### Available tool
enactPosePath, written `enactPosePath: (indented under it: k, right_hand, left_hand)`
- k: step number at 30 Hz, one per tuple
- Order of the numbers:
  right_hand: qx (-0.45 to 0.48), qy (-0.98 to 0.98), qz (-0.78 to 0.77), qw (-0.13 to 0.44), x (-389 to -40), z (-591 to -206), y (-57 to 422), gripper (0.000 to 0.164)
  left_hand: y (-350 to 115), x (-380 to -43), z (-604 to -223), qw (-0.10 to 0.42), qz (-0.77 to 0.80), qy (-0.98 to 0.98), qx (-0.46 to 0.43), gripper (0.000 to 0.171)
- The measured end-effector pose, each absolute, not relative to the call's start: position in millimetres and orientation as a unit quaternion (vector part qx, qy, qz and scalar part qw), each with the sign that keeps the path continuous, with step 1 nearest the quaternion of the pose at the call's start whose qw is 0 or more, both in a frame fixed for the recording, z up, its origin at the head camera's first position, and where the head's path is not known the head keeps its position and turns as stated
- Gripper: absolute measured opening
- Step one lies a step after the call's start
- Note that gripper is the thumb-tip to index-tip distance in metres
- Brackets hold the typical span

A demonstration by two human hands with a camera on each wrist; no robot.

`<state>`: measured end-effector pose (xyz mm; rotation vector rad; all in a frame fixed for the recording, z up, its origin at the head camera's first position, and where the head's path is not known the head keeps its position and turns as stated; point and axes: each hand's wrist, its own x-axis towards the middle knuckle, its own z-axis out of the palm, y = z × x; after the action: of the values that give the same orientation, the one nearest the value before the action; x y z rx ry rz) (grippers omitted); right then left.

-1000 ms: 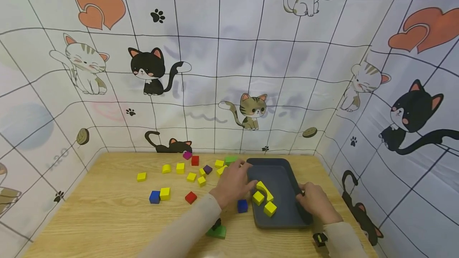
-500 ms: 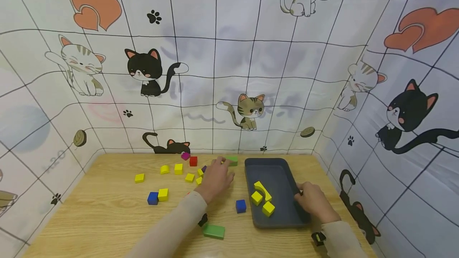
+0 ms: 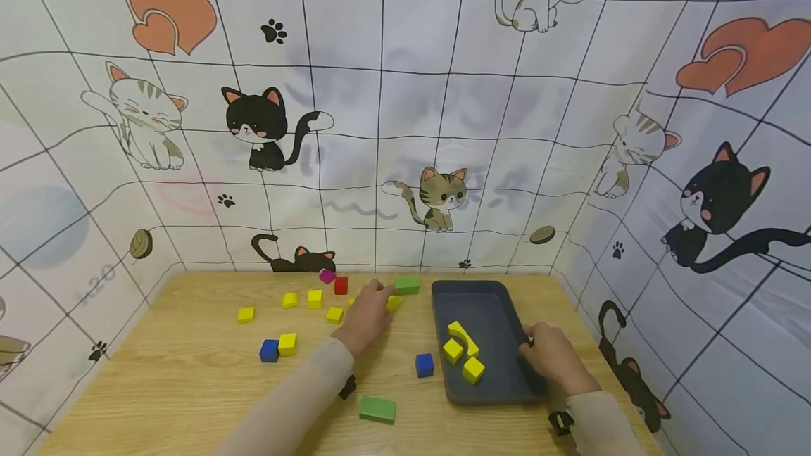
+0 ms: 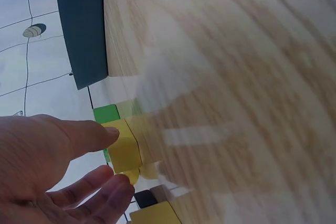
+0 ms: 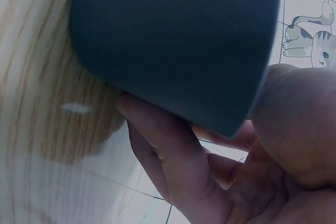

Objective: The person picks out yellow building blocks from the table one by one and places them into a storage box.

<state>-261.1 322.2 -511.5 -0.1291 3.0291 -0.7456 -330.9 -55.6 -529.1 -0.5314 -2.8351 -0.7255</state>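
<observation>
My left hand (image 3: 365, 319) reaches over a group of yellow blocks at the back of the table, fingers apart. In the left wrist view its thumb overlaps the edge of a yellow block (image 4: 124, 148), while the other fingers lie below that block. A green block (image 3: 407, 286) is just beyond. My right hand (image 3: 552, 356) grips the right rim of a dark grey tray (image 3: 500, 315), thumb on one side of the wall and fingers on the other. Inside the tray are a yellow arch (image 3: 465, 338) and two yellow cubes (image 3: 473, 370).
A blue cube (image 3: 424, 365) sits left of the tray, and a green slab (image 3: 377, 409) lies near the front. Farther left, another blue cube (image 3: 269, 350) touches a yellow cube (image 3: 288, 344). Several yellow blocks, a red cube (image 3: 341, 286) and a magenta block (image 3: 327, 276) are spread toward the back.
My left hand has moved left from the tray's edge to the yellow blocks at the back. The right hand keeps its grip on the tray, which stays in place.
</observation>
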Motion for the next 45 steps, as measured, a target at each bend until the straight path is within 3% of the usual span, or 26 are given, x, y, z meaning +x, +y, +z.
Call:
enactPosePath:
  k: [12, 45]
  right_hand:
    - [-0.038, 0.969, -0.244, 0.012, -264.3, -514.6, 323.8, 0.051]
    - [-0.036, 0.970, -0.240, 0.012, -261.7, -514.5, 324.3, 0.050]
  left_hand:
    - [-58.7, -331.3, -532.0, 0.075, -0.232, -0.955, -0.170, 0.036]
    - [-58.6, -324.2, -531.9, 0.090, -0.247, -0.947, -0.185, 0.034]
